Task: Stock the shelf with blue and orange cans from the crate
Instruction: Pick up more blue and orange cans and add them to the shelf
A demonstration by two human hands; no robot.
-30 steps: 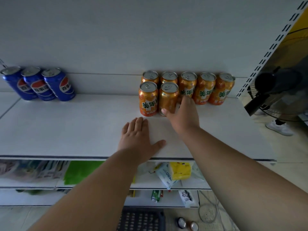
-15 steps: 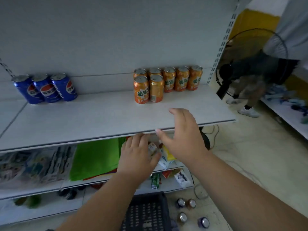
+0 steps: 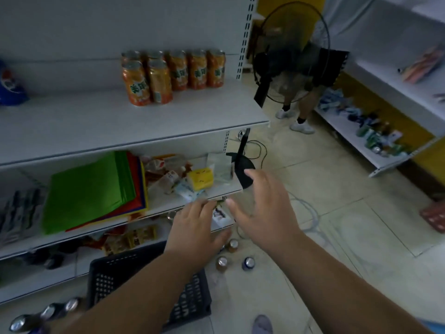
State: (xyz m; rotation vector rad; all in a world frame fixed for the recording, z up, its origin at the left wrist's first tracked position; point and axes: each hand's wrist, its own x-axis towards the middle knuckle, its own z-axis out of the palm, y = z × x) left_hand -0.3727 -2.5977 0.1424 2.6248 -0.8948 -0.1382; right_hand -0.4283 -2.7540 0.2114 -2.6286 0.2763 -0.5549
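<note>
Both your hands have dropped away from the shelf (image 3: 134, 126) toward the floor; left hand (image 3: 192, 233) and right hand (image 3: 265, 213) are spread, holding nothing. Orange cans (image 3: 168, 75) stand shelved; reach for the loose cans (image 3: 234, 257) beside the crate (image 3: 115, 280), gripping one squarely around its middle.

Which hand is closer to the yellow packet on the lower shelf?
Left, I think. The left hand hangs just below the yellow packet, in front of the shelf edge. The right hand is farther off to the right, out over the floor. Both are open and empty.
</note>
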